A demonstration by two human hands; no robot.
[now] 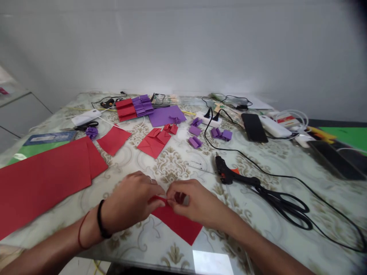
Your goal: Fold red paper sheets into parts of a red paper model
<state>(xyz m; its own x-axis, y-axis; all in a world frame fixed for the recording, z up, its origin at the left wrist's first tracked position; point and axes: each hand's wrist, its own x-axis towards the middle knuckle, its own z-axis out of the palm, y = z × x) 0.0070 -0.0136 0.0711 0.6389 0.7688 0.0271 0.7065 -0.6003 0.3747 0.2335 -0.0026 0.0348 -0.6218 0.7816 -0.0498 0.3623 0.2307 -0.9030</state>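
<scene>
A small piece of red paper (180,224) lies near the table's front edge, with its far end between my two hands. My left hand (133,200) pinches that end from the left, thumb and fingers closed on the paper. From the right, my right hand (190,200) grips the same edge, its thumb and index finger curled into a ring. The fold between the fingertips is partly hidden. Beyond my hands lie a folded red paper piece (155,142) and a plain red sheet (114,139).
Right of my hands rest a black glue gun (225,170) and scissors (283,204), with a black cable curving around them. Large red sheets (46,179) cover the left side. Purple folded pieces (195,142), a power strip (210,119) and phones (254,128) lie farther back.
</scene>
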